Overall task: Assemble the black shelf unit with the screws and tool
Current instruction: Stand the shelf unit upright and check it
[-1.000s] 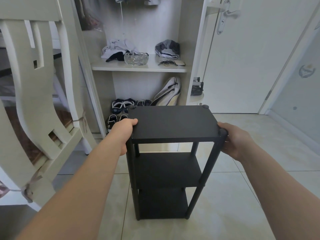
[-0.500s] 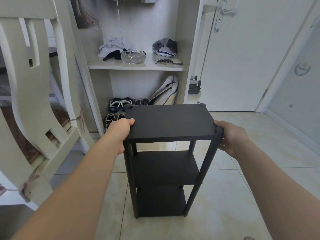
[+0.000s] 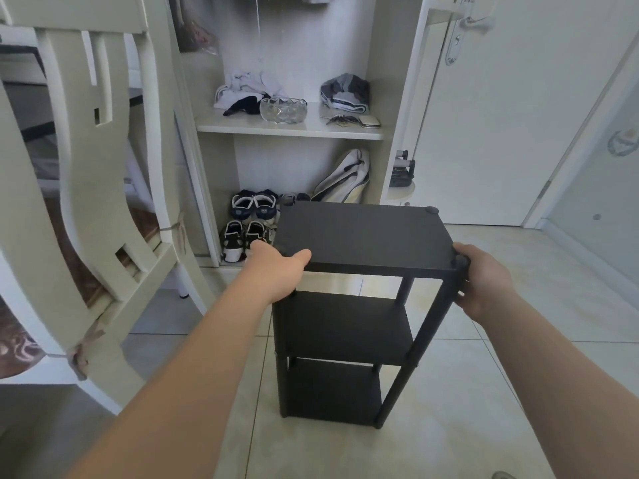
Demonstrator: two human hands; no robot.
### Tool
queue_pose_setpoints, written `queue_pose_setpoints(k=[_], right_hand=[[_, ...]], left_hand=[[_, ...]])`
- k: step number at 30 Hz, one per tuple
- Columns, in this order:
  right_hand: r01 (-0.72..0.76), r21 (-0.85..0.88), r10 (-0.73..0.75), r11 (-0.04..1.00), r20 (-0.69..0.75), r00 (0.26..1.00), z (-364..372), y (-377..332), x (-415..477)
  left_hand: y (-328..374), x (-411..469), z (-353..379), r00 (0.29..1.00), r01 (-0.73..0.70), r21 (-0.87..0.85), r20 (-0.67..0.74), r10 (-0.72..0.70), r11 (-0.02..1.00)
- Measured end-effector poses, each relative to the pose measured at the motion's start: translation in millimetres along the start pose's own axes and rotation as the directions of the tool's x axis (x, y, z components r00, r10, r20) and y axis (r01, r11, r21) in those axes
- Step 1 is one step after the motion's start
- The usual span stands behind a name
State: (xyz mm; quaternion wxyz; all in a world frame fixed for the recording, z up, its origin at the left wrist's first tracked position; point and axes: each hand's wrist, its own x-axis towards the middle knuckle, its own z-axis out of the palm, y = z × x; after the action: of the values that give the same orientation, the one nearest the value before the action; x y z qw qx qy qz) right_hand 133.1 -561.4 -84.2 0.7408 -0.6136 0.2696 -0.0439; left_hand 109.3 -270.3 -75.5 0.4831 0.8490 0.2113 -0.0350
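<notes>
The shelf (image 3: 363,236) stands upright on the floor (image 3: 484,409) before the closet (image 3: 397,98), now slightly more to the right than before. The left hand (image 3: 276,274) still grips its near left corner, thumb on top. The right hand (image 3: 484,278) still holds the near right post, fingers curled.

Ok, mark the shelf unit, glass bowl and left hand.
black shelf unit (image 3: 363,233), head view, top board.
glass bowl (image 3: 283,111), head view, front wall.
left hand (image 3: 274,271), head view, back of hand.

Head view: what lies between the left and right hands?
Head view: only the top board of the black shelf unit; the left hand grips its left corner, the right hand its right corner.
</notes>
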Motion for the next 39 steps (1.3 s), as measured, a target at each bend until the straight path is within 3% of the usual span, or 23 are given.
queue_pose_setpoints(k=[3, 7, 9, 11, 14, 16, 18, 20, 22, 26, 32, 35, 39], right_hand=[[-0.009, 0.014, 0.009, 1.0, -0.03, 1.0, 3, 1, -6], [0.012, -0.018, -0.013, 1.0, -0.052, 0.999, 8, 10, -17], [0.011, -0.056, -0.01, 0.998, 0.029, 1.0, 12, 16, -27], [-0.032, -0.142, 0.061, 0.989, 0.2, 0.978, 15, 19, -38], [-0.12, -0.352, 0.264, 0.928, 0.396, 0.879, 10, 13, -48], [-0.088, -0.451, 0.264, 0.888, 0.342, 0.902, 2, 3, -46], [0.012, -0.494, 0.079, 0.869, 0.163, 0.983, -4, -4, -38], [0.122, -0.448, -0.117, 0.886, 0.037, 0.992, -5, -4, -27], [0.173, -0.384, -0.167, 0.907, 0.051, 0.985, -2, 1, -19], [0.162, -0.341, -0.14, 0.926, 0.089, 0.986, -2, 11, -7], [0.217, -0.26, -0.165, 0.941, 0.209, 0.964, 7, 15, -14], [0.21, -0.257, -0.139, 0.943, 0.269, 0.953, 17, 23, -20], [0.105, -0.085, -0.075, 0.991, 0.294, 0.953, 34, 29, -25]], left_hand=[[-2, 4, 3, 0.995, -0.087, -0.047, -0.052, 0.084, 0.995], [-7, 16, 11, 0.969, -0.241, -0.231, -0.107, 0.222, 0.942], [-7, 19, 15, 0.957, -0.29, -0.267, -0.065, 0.283, 0.919], [-3, 19, 21, 0.95, -0.302, -0.256, -0.001, 0.312, 0.918], [7, 6, 37, 0.956, -0.173, -0.352, 0.164, 0.243, 0.92], [13, -9, 50, 0.939, -0.027, -0.457, 0.294, 0.18, 0.889], [15, -20, 61, 0.926, 0.048, -0.47, 0.352, 0.137, 0.881], [16, -28, 69, 0.911, 0.087, -0.468, 0.395, 0.12, 0.879], [18, -36, 75, 0.893, 0.091, -0.477, 0.428, 0.14, 0.874], [20, -37, 78, 0.891, 0.05, -0.409, 0.431, 0.145, 0.911], [16, -23, 64, 0.903, 0.106, -0.418, 0.42, 0.088, 0.902], [12, -10, 53, 0.93, 0.154, -0.512, 0.363, 0.051, 0.845], [8, -5, 50, 0.948, 0.214, -0.621, 0.317, -0.008, 0.754]])
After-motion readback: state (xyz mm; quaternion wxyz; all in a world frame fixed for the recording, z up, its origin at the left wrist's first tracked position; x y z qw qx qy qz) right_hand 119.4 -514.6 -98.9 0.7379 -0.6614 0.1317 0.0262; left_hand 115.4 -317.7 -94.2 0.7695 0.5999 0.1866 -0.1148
